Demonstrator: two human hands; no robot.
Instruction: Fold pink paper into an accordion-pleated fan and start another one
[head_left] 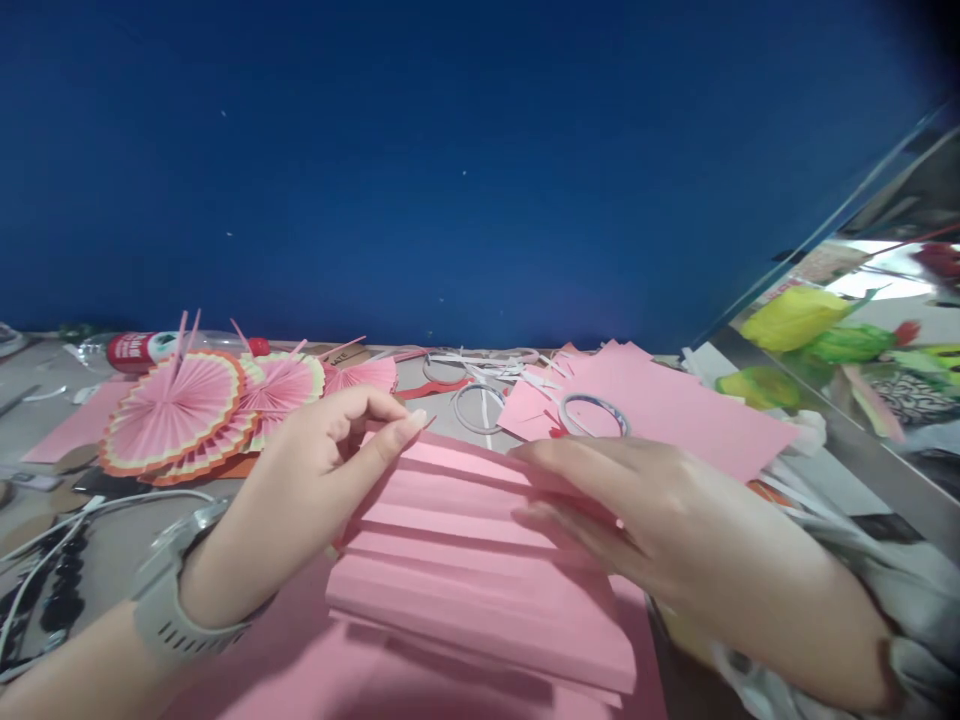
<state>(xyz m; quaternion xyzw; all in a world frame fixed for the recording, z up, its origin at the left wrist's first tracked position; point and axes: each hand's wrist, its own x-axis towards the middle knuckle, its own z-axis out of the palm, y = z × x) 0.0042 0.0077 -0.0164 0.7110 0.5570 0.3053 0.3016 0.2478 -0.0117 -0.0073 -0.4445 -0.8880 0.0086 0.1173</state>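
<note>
A sheet of pink paper, creased into accordion pleats, is held up in front of me. My left hand pinches its far left corner between thumb and forefinger. On the right side, my right hand has its fingers around the paper's edge, the thumb below and the other fingers on top; its fingertips are slightly blurred. More flat pink paper lies underneath. Just beyond the hands are two rolls of tape, one roll near the middle and another roll on a stack of pink sheets.
Pink round paper fans with orange and yellow edges lie at the left, before a plastic bottle. Red-handled scissors and white strips lie at the back. A white cable crosses the left. A blue panel stands behind.
</note>
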